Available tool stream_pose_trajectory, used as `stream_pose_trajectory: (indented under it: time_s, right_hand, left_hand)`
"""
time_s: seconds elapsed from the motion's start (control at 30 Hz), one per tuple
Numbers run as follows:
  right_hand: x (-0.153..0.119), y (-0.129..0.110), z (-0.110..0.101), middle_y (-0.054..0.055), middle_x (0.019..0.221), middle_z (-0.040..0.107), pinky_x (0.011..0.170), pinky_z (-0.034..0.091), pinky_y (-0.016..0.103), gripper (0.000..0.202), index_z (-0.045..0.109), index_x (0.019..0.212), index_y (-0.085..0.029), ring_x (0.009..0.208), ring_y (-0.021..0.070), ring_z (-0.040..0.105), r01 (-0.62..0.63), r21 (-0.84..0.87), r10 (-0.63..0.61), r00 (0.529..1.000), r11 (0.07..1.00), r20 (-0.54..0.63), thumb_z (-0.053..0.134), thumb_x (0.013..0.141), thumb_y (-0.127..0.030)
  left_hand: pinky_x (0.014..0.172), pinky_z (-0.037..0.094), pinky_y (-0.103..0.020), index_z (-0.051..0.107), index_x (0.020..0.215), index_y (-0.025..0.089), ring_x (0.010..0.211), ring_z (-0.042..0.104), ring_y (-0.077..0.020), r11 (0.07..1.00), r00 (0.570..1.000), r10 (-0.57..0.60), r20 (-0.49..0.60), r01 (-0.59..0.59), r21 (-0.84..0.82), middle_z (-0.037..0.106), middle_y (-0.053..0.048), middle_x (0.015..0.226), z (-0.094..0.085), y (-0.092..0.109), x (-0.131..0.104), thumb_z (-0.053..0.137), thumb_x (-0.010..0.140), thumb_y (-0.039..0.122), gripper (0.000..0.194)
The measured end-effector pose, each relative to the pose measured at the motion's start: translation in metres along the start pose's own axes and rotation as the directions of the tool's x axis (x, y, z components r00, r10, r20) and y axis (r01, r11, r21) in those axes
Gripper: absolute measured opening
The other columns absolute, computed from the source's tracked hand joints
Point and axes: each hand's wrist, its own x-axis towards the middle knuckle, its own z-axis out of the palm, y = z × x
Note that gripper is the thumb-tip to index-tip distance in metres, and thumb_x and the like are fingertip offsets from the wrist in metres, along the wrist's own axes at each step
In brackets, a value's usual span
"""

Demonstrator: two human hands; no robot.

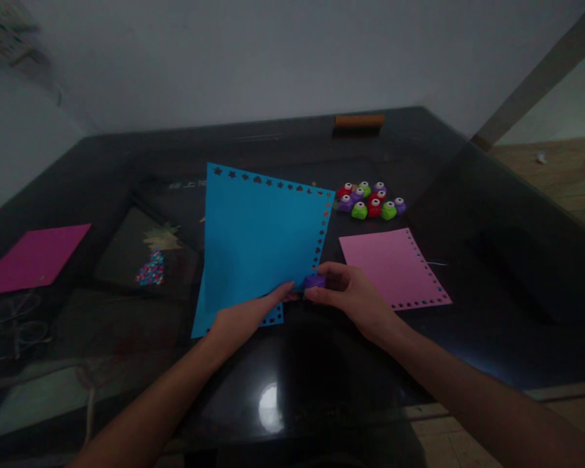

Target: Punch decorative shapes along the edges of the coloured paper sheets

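Right hand [363, 300] closed around a purple punch [314, 282], set near the lower right corner of the blue sheet [263, 240], which is gripped by the left hand [241, 327] over the worktop [448, 195]. Top edge is punched, right edge nearly so; no cutouts are seen on the left

Small pale Chinese characters [188, 185] on dark glossy tabletop [283, 146], beside bright blue punched paper sheet [258, 240]: "上" readable, next likely "海" (right by sheet's edge), first too blurred. No other readable text.
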Motion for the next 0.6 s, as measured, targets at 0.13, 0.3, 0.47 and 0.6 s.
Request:
stream_pose_trajectory:
  time_s: [0.13,0.3,0.47,0.6]
  right_hand:
    - [0.0,0.0,0.0,-0.002,0.074,0.066,0.072,0.046,0.029,0.025,0.063,0.077,-0.02,0.068,0.0118,0.06,-0.008,-0.002,0.008,1.0,1.0,-0.002,0.079,0.059,-0.024]
    - [0.0,0.0,0.001,-0.002,0.075,0.066,0.074,0.047,0.031,0.024,0.062,0.076,-0.02,0.069,0.0125,0.061,0.0,0.006,0.0,1.0,1.0,-0.001,0.079,0.059,-0.023]
    - [0.0,0.0,0.001,-0.002,0.075,0.066,0.074,0.047,0.032,0.025,0.062,0.076,-0.02,0.07,0.0137,0.061,0.001,-0.012,-0.001,1.0,1.0,-0.006,0.079,0.059,-0.024]
    - [0.0,0.0,0.001,-0.001,0.076,0.066,0.075,0.047,0.033,0.025,0.062,0.077,-0.02,0.071,0.0144,0.061,0.005,-0.038,-0.005,1.0,0.999,-0.014,0.079,0.059,-0.025]
  left_hand:
    - [0.107,0.032,-0.044,0.055,0.126,0.034,0.124,0.048,-0.026,0.997,1.0,-0.01,0.023,0.008,0.075,0.054,0.004,0.133,-0.003,0.004,-0.001,0.047,0.086,0.032,0.041]
    - [0.109,0.028,-0.045,0.055,0.126,0.034,0.126,0.046,-0.0252,0.991,1.0,0.001,0.013,-0.003,0.131,0.054,0.006,0.133,-0.004,0.005,0.0,0.043,0.087,0.023,0.043]
    - [0.107,0.034,-0.044,0.053,0.128,0.034,0.123,0.049,-0.0244,0.992,0.999,0.033,0.023,-0.036,0.123,0.052,0.006,0.135,0.003,-0.005,0.001,0.042,0.089,0.027,0.042]
    - [0.108,0.032,-0.046,0.057,0.124,0.032,0.126,0.046,-0.0246,0.995,0.999,0.03,-0.037,-0.026,0.097,0.057,0.003,0.13,0.004,-0.007,0.002,0.041,0.09,0.033,0.038]
